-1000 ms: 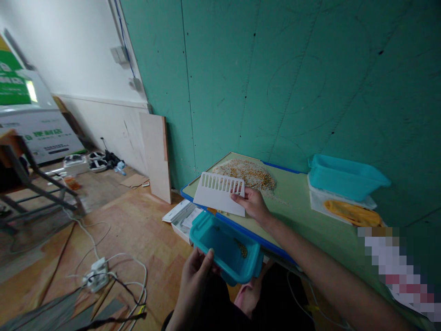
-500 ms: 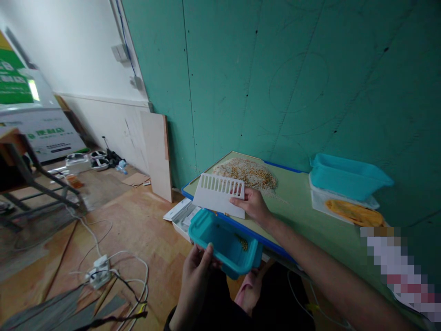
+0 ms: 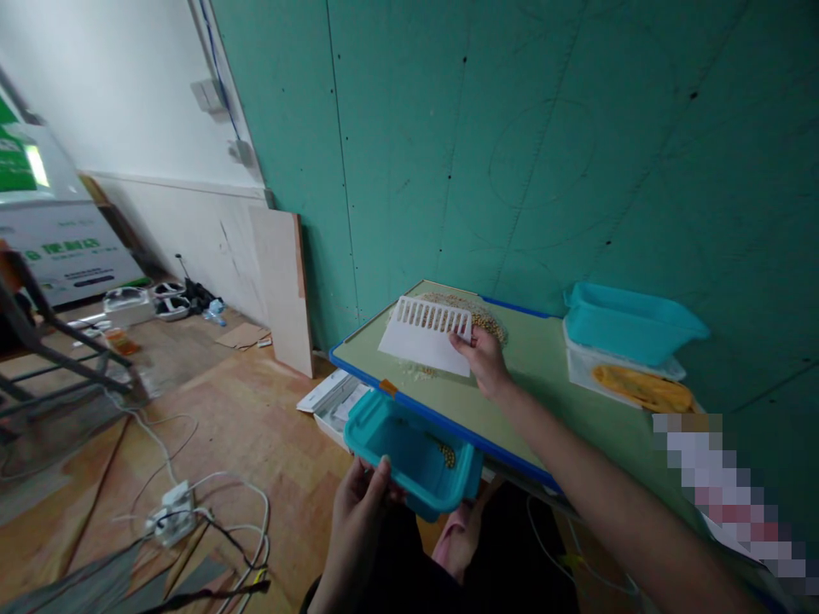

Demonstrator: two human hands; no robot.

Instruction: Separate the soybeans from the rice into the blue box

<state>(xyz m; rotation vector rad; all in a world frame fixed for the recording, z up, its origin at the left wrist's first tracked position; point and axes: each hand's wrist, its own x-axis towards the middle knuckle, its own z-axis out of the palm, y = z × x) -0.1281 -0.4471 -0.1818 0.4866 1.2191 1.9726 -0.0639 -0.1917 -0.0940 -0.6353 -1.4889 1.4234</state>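
My left hand (image 3: pixel 364 495) grips the near rim of a teal plastic container (image 3: pixel 409 439), held just below the table's front edge. A small clump of beans or grains (image 3: pixel 446 452) lies in its right end. My right hand (image 3: pixel 483 354) pinches the right end of a white slotted scraper (image 3: pixel 426 341), its slots pointing away from me. The scraper is over the table and partly hides a pile of mixed grains (image 3: pixel 490 324). A little pale grain (image 3: pixel 419 371) lies on the table at the scraper's near edge.
The green table (image 3: pixel 537 384) has a blue edge and stands against a green wall. At its right are a teal bin (image 3: pixel 633 324) on a white tray and an orange-yellow object (image 3: pixel 643 388). A power strip (image 3: pixel 172 512) with cables lies on the floor at left.
My right hand has moved the scraper away from the container, farther over the table towards the grain pile. My left hand keeps the container in nearly the same place.
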